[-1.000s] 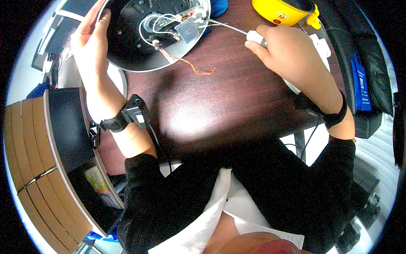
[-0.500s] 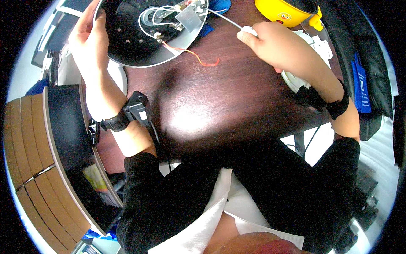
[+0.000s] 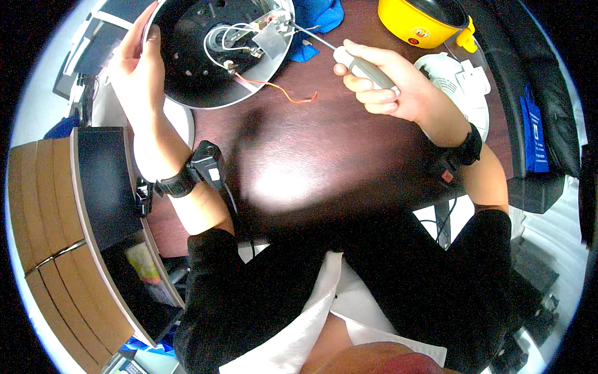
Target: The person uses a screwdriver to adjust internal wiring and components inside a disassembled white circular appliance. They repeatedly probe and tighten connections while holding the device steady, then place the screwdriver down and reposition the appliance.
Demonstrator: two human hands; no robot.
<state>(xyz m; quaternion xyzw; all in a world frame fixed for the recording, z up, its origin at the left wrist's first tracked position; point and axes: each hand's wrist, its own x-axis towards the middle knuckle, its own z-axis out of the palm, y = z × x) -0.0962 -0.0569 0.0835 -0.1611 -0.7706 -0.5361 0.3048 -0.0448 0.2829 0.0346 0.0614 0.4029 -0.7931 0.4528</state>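
Note:
My left hand (image 3: 141, 73) grips the left rim of a round metal housing (image 3: 179, 65), thumb over the edge. The housing is tipped so its dark hollow inside shows. White wires and a small metal plate (image 3: 270, 41) sit inside toward its right edge, and an orange wire (image 3: 280, 88) hangs out over the tabletop. In my right hand (image 3: 411, 84) is a screwdriver (image 3: 374, 73) with a grey and white handle, fingers curled round it. Its thin shaft points up and left, the tip at the fittings by the housing's right rim; the exact contact is too small to tell.
A yellow pot (image 3: 411, 28) with a dark inside stands at the far right. Below it lies a white plastic part (image 3: 470, 93), behind my right wrist. Blue cloth (image 3: 319, 15) lies beside the housing. A brown-fronted cabinet (image 3: 50, 237) stands left of the dark wooden table (image 3: 324, 143).
My right hand has rolled over on the screwdriver, so the handle and curled fingers now show. It has shifted slightly left and down. The housing has moved a little left and nearer.

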